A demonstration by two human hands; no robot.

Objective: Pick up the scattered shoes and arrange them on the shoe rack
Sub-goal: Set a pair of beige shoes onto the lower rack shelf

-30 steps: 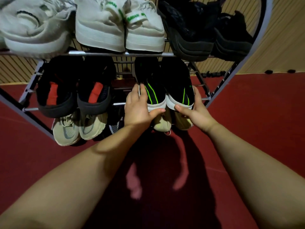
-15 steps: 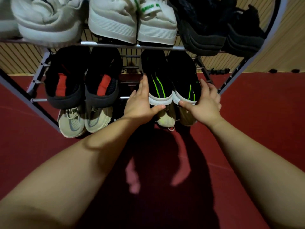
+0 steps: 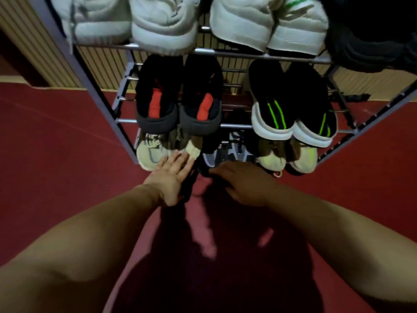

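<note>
Dark red floor [image 3: 67,132] runs to a ribbed wall, where a metal shoe rack [image 3: 234,126] stands full on every tier I can see. The left hand [image 3: 173,175] lies flat, fingers straight, against the toes of the beige shoes [image 3: 151,152] on the bottom tier, probably nudging them square. The right hand [image 3: 246,184], in shadow, looks relaxed and empty beside the grey mesh shoes [image 3: 212,157].

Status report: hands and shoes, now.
Left hand open, at left beige pair, bottom tier. Right hand open by grey mesh shoes. Green-striped pair racked, middle tier. No obstruction seen.
</note>
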